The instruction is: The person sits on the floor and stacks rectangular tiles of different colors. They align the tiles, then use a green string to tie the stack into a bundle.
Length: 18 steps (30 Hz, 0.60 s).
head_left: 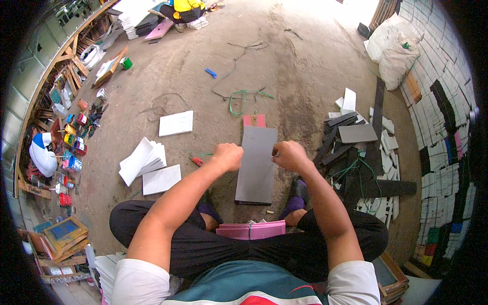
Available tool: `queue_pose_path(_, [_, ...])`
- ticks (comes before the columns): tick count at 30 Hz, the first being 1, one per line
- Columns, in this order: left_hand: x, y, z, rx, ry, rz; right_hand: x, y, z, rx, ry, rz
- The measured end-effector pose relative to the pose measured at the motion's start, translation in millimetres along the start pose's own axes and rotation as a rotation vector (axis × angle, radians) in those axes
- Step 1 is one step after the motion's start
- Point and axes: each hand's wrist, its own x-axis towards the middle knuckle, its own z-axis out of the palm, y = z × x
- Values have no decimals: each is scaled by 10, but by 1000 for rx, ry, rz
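Note:
A stack of long grey sheets lies on the ground between my feet. A red piece pokes out from under its far end. My left hand is closed at the stack's left edge, knuckles up; what its fingers hold, if anything, is hidden. At the right edge, my right hand is closed in a pinch, and I cannot make out anything in it. Close to my body sits a bundle of pink sheets tied with dark string. A red-handled tool lies beside my left wrist.
White sheets lie at left, and grey, black and white offcuts are heaped at right. Green string lies ahead. Paint cans line the left side; stacked white material forms the right wall. Another person is far ahead.

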Motion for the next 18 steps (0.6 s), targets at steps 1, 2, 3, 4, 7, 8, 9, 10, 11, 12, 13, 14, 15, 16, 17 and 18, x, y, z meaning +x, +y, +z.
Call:
queue_pose_path(1, [3,36,1,-15,19,3,6,-48,49,26,20,15])
queue_pose_path(2, [13,63,9,-22,25,11,27,-75,134,55,39,30])
queue_pose_path(3, [32,86,23,-29,32,18,52,-105,209,83,59,44])
queue_pose_path(4, [35,110,11,-35,38,22,86,-153,262,91,45,58])
queue_pose_path(7, [66,216,-56,-64,48,22,136,-224,418,143,84,26])
queue_pose_path(8, [68,242,-93,-117,60,25,152,-230,462,148,86,12])
queue_pose_path(9, [68,264,-135,-171,72,27,147,-238,503,198,94,5])
queue_pose_path(10, [71,266,-172,-223,85,26,146,-291,521,250,102,-6])
queue_pose_path(11, [110,262,-180,-236,86,18,143,-330,538,301,109,-18])
queue_pose_path(12, [165,253,-177,-250,87,9,174,-322,601,370,159,-21])
queue_pose_path(13, [184,279,-218,-265,85,3,192,-294,655,465,183,4])
queue_pose_path(14, [195,304,-255,-262,84,7,210,-258,701,560,207,30])
queue_pose_path(15, [202,329,-289,-259,84,11,232,-214,757,655,231,56])
queue_pose_path(16, [207,365,-326,-255,82,21,267,-120,859,684,244,58])
queue_pose_path(17, [223,381,-332,-255,92,36,303,-44,941,712,257,58])
queue_pose_path(18, [241,398,-334,-255,101,53,326,38,1022,740,271,60])
